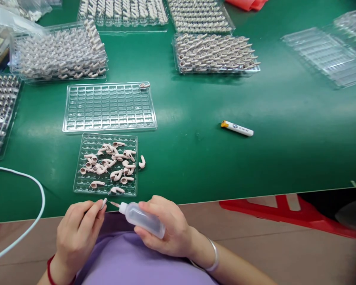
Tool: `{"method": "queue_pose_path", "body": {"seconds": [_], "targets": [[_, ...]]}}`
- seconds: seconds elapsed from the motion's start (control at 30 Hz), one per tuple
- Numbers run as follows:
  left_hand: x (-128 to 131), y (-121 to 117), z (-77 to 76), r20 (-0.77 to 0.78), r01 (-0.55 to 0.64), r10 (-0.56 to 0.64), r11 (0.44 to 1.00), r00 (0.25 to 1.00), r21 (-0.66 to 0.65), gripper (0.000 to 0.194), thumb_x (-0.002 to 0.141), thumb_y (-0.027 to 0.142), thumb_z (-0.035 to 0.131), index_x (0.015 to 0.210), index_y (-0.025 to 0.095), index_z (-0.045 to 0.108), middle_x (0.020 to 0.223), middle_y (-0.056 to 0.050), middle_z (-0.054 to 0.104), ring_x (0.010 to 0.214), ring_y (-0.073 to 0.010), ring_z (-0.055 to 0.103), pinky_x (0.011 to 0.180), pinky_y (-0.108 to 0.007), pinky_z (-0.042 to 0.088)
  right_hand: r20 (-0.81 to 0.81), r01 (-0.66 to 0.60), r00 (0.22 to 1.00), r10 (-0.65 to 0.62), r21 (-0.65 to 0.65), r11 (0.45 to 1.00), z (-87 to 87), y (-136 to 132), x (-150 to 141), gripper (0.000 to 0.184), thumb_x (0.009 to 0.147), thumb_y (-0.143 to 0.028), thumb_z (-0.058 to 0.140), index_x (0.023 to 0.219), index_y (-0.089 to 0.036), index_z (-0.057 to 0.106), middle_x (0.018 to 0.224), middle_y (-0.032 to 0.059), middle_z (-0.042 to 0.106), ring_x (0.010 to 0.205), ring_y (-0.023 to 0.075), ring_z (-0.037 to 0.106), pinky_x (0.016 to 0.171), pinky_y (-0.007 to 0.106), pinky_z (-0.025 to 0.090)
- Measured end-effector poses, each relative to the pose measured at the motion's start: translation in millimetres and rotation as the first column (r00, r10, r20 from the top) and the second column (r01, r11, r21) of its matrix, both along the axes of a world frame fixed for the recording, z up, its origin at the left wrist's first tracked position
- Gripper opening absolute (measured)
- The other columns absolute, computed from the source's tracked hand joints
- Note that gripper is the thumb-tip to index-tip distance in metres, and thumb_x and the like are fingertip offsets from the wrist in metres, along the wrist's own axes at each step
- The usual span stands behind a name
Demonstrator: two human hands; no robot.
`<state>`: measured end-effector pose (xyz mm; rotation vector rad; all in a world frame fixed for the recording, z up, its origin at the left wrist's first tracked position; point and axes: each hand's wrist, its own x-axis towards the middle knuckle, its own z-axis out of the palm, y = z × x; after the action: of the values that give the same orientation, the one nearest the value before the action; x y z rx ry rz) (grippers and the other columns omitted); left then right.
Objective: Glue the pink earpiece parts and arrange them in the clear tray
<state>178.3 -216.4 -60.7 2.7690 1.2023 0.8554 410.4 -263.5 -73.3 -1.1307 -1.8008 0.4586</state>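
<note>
Between the fingertips of my left hand (78, 229) is a small pale earbud shell (103, 203), mostly covered by the fingers. My right hand (168, 229) is wrapped round a translucent squeeze bottle (143, 219) with a white cap and a thin needle tip. The needle points left and its end is close to the earbud shell; whether they touch, I cannot tell. Just beyond my hands lies a small clear tray (78, 184) with several loose pale earbud shells (102, 168) heaped on it. One more earbud shell (142, 162) rests on the table at its right edge.
Behind is a clear compartment tray (109, 107) with one earbud shell in its far right corner. Filled trays (216, 53) stand farther back, and a tray of metallic parts (1, 114) is at left. A white marker (237, 128), a white cable (42, 194) and clear trays (326, 55) also lie here.
</note>
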Motion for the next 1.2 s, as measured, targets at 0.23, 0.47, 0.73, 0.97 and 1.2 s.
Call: {"method": "queue_pose_path", "body": {"seconds": [0.23,0.47,0.73,0.97,1.2], "targets": [[0.9,-4.5,0.8,0.081,-0.04,0.045,0.997,0.996,-0.059,0.035,0.078,0.002,0.071,0.11,0.015,0.066,0.087,-0.006,0.067,0.076,-0.015,0.062,0.073,-0.027,0.052,-0.233,0.001,0.972,-0.042,-0.175,0.985,1.5,-8.9,8.1,0.04,0.089,-0.037,0.06,0.123,-0.02,0.049,0.085,0.0054,0.064,0.061,0.0147,0.058,0.052,0.027,0.05],[10.9,-32.0,7.2,0.321,-0.037,0.285,0.797,0.903,-0.602,0.017,0.086,0.018,0.064,0.1,0.022,0.073,0.094,-0.005,0.075,0.083,-0.0163,0.07,0.076,-0.025,0.056,-0.305,0.019,0.944,-0.124,-0.325,0.946,-0.3,-16.8,-9.7,0.043,0.082,-0.022,0.065,0.123,-0.021,0.05,0.099,0.0067,0.066,0.077,0.0161,0.065,0.063,0.025,0.054],[30.3,-32.8,-3.5,0.192,0.216,0.644,0.041,0.741,-0.975,0.035,0.072,0.05,0.074,0.077,0.016,0.077,0.073,-0.007,0.075,0.06,-0.0161,0.064,0.059,-0.026,0.053,-0.055,0.244,0.969,-0.241,0.053,0.968,-18.7,-18.9,-38.5,0.016,0.082,-0.015,0.062,0.094,-0.023,0.054,0.076,-0.0012,0.071,0.071,0.0156,0.067,0.072,0.033,0.041],[37.0,-26.1,-7.2,0.189,0.252,0.663,0.0,0.725,-0.968,0.035,0.07,0.051,0.075,0.071,0.016,0.076,0.067,-0.006,0.072,0.05,-0.0128,0.057,0.045,-0.022,0.044,-0.001,0.295,0.955,-0.295,0.032,0.955,-19.9,-14.9,-37.7,0.012,0.081,-0.015,0.061,0.088,-0.023,0.055,0.074,-0.0044,0.072,0.071,0.0146,0.064,0.086,0.038,0.034],[37.0,-21.7,-8.8,0.181,0.242,0.663,-0.001,0.726,-0.97,0.034,0.069,0.05,0.075,0.07,0.015,0.076,0.067,-0.008,0.073,0.054,-0.0152,0.059,0.048,-0.023,0.045,-0.009,0.297,0.955,-0.297,-0.027,0.954,-21.8,-15.5,-38.3,0.014,0.078,-0.017,0.062,0.087,-0.025,0.055,0.075,-0.0072,0.072,0.071,0.0135,0.064,0.092,0.038,0.031]]}}
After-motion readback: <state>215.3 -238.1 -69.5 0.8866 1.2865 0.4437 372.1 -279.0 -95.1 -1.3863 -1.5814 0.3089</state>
